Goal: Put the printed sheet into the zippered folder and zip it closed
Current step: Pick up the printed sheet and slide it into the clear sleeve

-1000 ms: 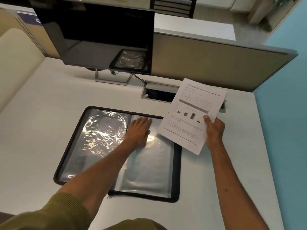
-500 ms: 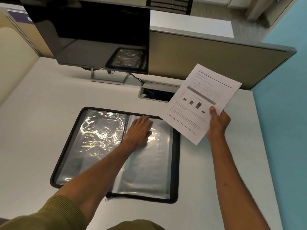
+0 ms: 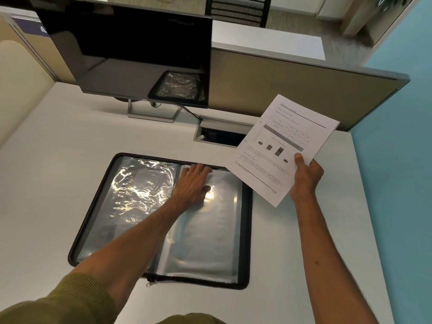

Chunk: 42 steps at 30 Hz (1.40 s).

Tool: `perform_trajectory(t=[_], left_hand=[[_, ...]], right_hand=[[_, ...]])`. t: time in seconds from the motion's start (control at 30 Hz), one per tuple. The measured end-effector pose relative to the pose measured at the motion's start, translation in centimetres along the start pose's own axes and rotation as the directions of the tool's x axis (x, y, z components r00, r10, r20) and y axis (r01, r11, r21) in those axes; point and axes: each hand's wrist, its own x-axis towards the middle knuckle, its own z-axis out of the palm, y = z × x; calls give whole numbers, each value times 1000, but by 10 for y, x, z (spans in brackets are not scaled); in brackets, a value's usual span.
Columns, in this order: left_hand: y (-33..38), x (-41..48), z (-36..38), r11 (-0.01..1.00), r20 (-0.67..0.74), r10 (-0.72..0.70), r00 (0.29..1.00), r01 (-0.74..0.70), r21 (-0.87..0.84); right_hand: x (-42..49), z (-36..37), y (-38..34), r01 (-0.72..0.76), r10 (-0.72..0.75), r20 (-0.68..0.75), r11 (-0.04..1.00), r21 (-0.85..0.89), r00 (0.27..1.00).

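Note:
The zippered folder (image 3: pixel 245 230) lies open and flat on the white desk, black-edged, with shiny clear plastic sleeves on both halves. My left hand (image 3: pixel 192 183) rests flat on the top of the right-hand sleeve, fingers spread near the spine. My right hand (image 3: pixel 306 176) holds the printed sheet (image 3: pixel 278 146) by its lower right corner, thumb on top. The sheet hangs in the air, tilted, above and right of the folder's top right corner. A zipper pull (image 3: pixel 150 282) lies at the folder's near edge.
A black monitor (image 3: pixel 131 50) on a metal stand (image 3: pixel 152 112) stands at the back of the desk. A cable hatch (image 3: pixel 217 134) sits open behind the folder. A tan partition (image 3: pixel 292 90) closes the back, and a blue wall (image 3: pixel 402 160) runs along the right.
My right hand has lifted the sheet up and to the right, away from the folder, and turned it slightly. My left hand has stayed on the right-hand sleeve.

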Motion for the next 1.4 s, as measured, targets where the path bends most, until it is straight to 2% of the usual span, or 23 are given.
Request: perform_trajectory(t=[0.17,0.33,0.57,0.8,0.97,1.1,1.27,1.4], left_hand=[[-8,14,-8,981,-67,-5,998,-8,-194],[-14,31,-20,963,-28,1,1000,-8,-268],[-29,36,-21,969,37,73,997,-62,-238],[-36,31,-21,976,-18,91,996,-93,-198],[-32,29,-22,985,-77,139,987,-145,-90],[-28,27,-15,987,-96,122,988,-131,-95],[-28,27,-13,974,-153,207,966,-218,-63],[-23,30,-15,957,-60,263,963,-269,-113]], right_hand=[[1,6,-8,1,-1,-8,1000,22,1000],[4,7,-12,18,-18,3,1000,19,1000],[11,11,-8,23,-22,-21,998,57,1000],[13,26,-13,37,-37,0,997,65,999],[11,27,-16,29,-29,4,998,53,1000],[10,28,-21,42,-43,2,998,39,999],[8,28,-25,53,-53,1,998,35,999],[8,26,-23,34,-34,-6,999,33,999]])
